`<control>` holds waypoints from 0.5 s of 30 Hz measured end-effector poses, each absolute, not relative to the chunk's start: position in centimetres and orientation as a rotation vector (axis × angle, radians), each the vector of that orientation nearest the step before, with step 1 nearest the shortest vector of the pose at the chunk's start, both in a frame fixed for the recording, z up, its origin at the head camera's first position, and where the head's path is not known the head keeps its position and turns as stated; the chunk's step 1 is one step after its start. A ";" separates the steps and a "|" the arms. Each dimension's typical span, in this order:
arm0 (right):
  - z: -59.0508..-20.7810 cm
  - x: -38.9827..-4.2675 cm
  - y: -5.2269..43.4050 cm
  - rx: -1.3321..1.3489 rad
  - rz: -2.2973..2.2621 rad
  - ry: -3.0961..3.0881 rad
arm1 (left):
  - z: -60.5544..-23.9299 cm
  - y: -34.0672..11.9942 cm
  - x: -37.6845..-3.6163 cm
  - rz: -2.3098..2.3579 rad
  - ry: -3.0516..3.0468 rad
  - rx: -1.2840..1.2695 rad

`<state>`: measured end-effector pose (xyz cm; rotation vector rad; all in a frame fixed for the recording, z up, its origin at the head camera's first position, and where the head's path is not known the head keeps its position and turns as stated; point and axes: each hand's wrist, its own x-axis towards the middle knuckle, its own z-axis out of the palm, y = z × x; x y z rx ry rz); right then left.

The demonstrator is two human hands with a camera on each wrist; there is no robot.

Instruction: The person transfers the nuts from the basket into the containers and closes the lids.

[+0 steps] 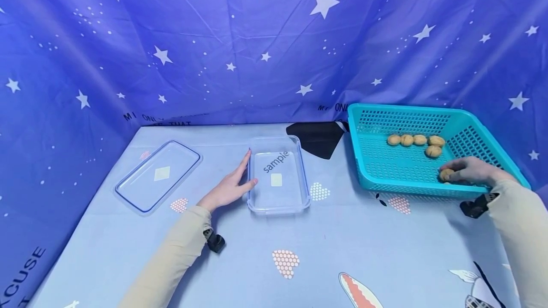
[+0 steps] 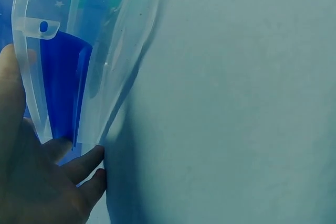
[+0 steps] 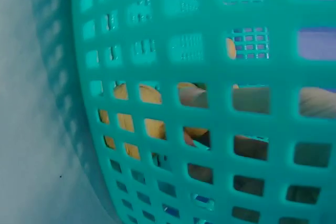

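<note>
My left hand [image 1: 229, 187] lies along the left side of a clear plastic food container [image 1: 279, 198], fingers extended and thumb apart at its wall. In the left wrist view, fingertips [image 2: 94, 156] meet the translucent container. Inside a turquoise basket [image 1: 364, 170], my right hand [image 1: 475, 170] pinches a walnut [image 1: 445, 175] near the front wall. The right wrist view looks through the basket's holes, which partly hide the fingers and a walnut [image 3: 152, 94]. Several more walnuts [image 1: 406, 140] lie farther back on the basket floor.
A clear lid with a blue seal [image 1: 158, 177] lies flat on the table at the left. The table bears a pale blue printed cloth [image 1: 239, 260]. A blue curtain with white stars [image 1: 257, 37] hangs behind it.
</note>
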<state>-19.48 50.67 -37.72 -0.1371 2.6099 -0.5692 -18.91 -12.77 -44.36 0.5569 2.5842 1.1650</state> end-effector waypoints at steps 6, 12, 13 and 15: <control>-37.5 -19.2 50.3 -0.103 -0.630 2.671 | -44.2 -12.8 -19.0 1.172 2.572 0.570; -37.3 -19.0 49.9 -0.064 -0.711 2.674 | -44.3 -12.8 -19.0 1.154 2.571 0.560; -37.3 -19.0 49.7 -0.067 -0.731 2.671 | -44.3 -12.9 -19.0 1.151 2.571 0.556; -37.2 -19.0 49.3 -0.075 -0.761 2.674 | -44.3 -12.9 -19.0 1.144 2.574 0.546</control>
